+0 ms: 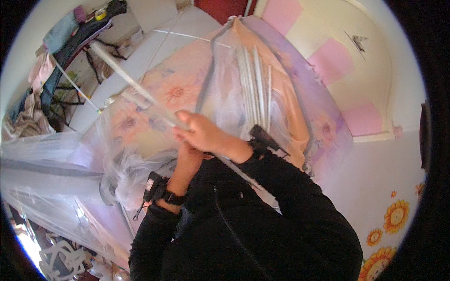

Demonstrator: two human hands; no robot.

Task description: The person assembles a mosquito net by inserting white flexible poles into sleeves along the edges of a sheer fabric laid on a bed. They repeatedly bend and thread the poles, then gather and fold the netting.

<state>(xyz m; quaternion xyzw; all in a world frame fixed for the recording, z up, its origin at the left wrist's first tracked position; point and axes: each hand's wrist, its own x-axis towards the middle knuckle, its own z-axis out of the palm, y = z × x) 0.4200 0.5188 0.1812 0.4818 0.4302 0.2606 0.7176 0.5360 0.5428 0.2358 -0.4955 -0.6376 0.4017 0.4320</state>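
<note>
Both hands on a long white pole over the netting

Head view: the right hand (pixel 201 133) is clenched round the long white pole (pixel 124 77), which runs from the middle of the scene up to the far left. Just beneath it, the left hand (pixel 187 161) reaches up to the same pole, though whether its fingers are closed I cannot tell. Sheer netting (pixel 61 159) billows at the near left, over a floral sheet (pixel 178 91). To the right, a bundle of white rods (pixel 255 84) sits inside a translucent bag.
</note>
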